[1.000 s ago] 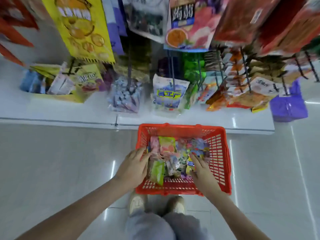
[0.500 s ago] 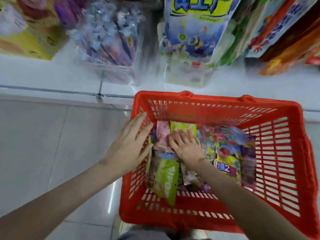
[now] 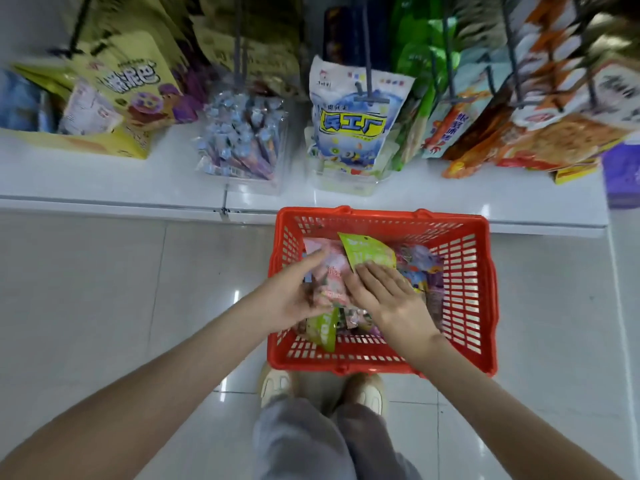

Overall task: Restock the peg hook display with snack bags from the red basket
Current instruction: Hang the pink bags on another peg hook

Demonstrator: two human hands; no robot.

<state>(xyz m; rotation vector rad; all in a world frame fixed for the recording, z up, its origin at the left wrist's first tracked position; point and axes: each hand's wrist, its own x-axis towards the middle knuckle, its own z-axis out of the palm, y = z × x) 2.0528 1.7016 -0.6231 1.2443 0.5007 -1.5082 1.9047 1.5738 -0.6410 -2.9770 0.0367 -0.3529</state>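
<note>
The red basket [image 3: 381, 218] stands on the floor against the shelf base, holding several small snack bags. My left hand [image 3: 291, 296] reaches in from the left and holds a pink snack bag [image 3: 330, 271] against its palm. My right hand [image 3: 388, 296] pinches the lower edge of a green snack bag [image 3: 369, 252], which is tilted up above the pile. Another green bag [image 3: 323, 329] lies at the basket's near side. Above hang the peg hooks [image 3: 367, 64]; one carries a blue-and-white bag [image 3: 349, 123].
A white shelf base [image 3: 104, 181] runs across behind the basket. It bears a yellow carton [image 3: 114, 98], a clear box of wrapped candies [image 3: 242, 140] and a purple box [image 3: 623, 174]. Orange and green bags [image 3: 540, 133] hang at right. My shoes [image 3: 277, 382] touch the basket's near side.
My left hand left the basket's left wall and took the pink bag. My right hand lifted the green bag off the pile. The camera pulled back and up.
</note>
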